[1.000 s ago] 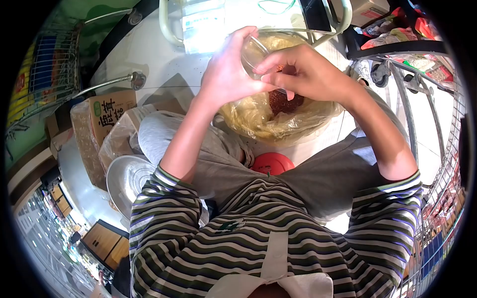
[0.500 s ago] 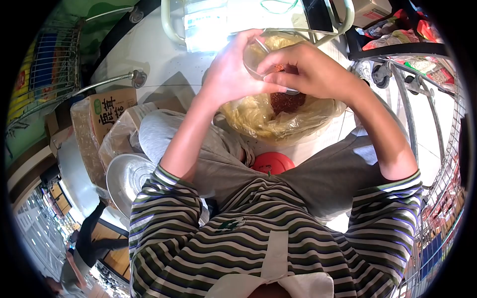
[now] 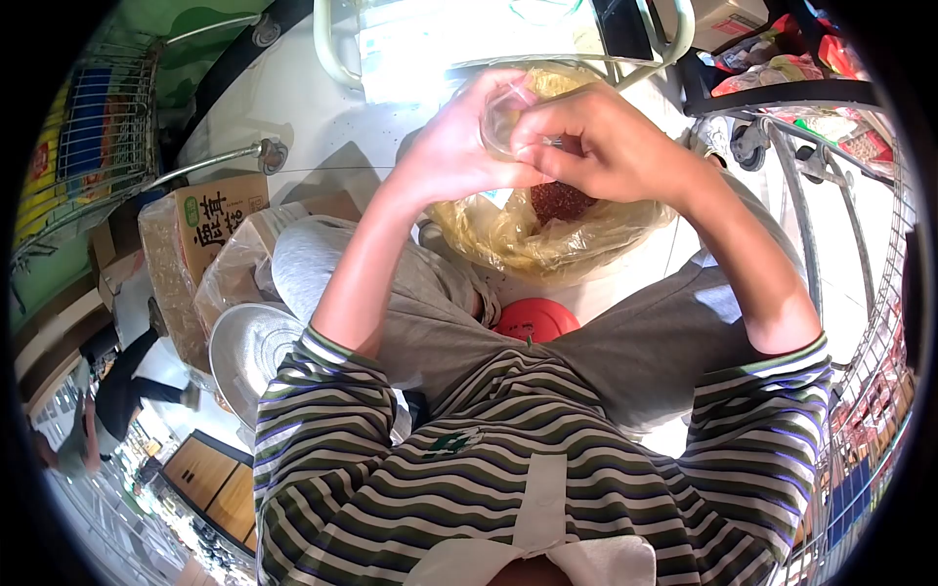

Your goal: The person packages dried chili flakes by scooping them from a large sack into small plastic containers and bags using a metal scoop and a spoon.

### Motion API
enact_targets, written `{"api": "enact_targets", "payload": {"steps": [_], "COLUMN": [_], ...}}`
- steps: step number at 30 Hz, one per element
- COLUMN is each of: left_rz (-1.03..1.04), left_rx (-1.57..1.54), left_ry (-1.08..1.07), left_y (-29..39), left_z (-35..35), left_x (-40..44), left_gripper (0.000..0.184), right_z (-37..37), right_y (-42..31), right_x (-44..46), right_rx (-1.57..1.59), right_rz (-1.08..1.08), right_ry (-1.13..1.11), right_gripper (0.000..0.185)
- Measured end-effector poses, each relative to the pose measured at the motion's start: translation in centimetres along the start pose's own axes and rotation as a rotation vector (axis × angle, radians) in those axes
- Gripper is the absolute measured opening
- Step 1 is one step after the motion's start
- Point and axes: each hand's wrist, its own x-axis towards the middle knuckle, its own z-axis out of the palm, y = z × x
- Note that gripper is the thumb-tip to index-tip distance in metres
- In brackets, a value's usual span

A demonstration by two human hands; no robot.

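Note:
A clear round plastic container (image 3: 500,125) is tilted between my hands, above a yellow plastic bag (image 3: 518,239). My left hand (image 3: 459,142) wraps around its side, thumb and fingers closed on it. My right hand (image 3: 616,142) is at its right edge, thumb and fingertips pinched together against the rim; whether a small thing lies between them is hidden. Dark red, flaky stuff like crushed chili (image 3: 562,202) lies inside the open bag, directly beneath my right hand. Part of a bluish-white label shows below my left hand.
A red round lid or stool top (image 3: 537,319) is between my legs. Cardboard boxes (image 3: 210,210) and a translucent basin (image 3: 249,352) stand on the left. Wire carts (image 3: 107,127) flank both sides, with a metal-legged frame (image 3: 337,49) ahead. Another person (image 3: 112,396) walks at lower left.
The container has turned a little in my hands, and my left hand has shifted slightly left. Reddish bits near my right fingers no longer show. The person at lower left has moved.

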Motion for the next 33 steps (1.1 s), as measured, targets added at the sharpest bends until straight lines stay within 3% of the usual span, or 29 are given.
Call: {"api": "enact_targets", "payload": {"steps": [7,8,9,11,12,15,22,24,28,33], "left_rz": [0.051,0.032,0.012,0.057,0.101,0.106,0.128,0.091,0.089,0.066], "left_rx": [-0.03,-0.023,-0.016,0.1,0.217,0.359,0.353,0.525,0.508,0.433], "left_ry": [0.034,0.054,0.076,0.087,0.096,0.044,0.05,0.057,0.042,0.022], "left_y": [0.5,0.8,1.0,1.1,1.2,1.9,0.3,0.9,0.4,1.1], "left_z": [0.1,0.1,0.2,0.3,0.4,1.0,2.0,2.2,2.0,1.0], "left_x": [-0.3,-0.5,-0.6,-0.7,-0.8,-0.9,-0.5,-0.7,-0.4,-0.4], "left_gripper": [0.09,0.088,0.087,0.085,0.084,0.083,0.084,0.079,0.076,0.08], "right_z": [-0.6,-1.1,-1.4,-1.9,-2.0,-1.4,0.1,0.4,0.4,-0.3], "right_y": [0.3,0.0,-0.2,-0.5,-0.4,0.5,0.3,1.0,1.6,1.0], "right_x": [-0.1,-0.2,0.0,0.4,0.6,0.7,0.6,0.7,0.9,1.0], "right_rx": [0.091,0.139,0.138,-0.055,-0.084,-0.305,-0.466,-0.444,-0.469,-0.355], "right_rz": [-0.013,0.234,0.234,0.178,0.169,0.042,0.195,0.167,0.053,0.146], "right_ry": [0.013,0.069,0.067,0.391,0.426,0.368,0.292,0.283,0.251,0.231], "right_gripper": [0.009,0.016,0.016,0.02,0.024,0.027,0.018,0.017,0.015,0.017]}}
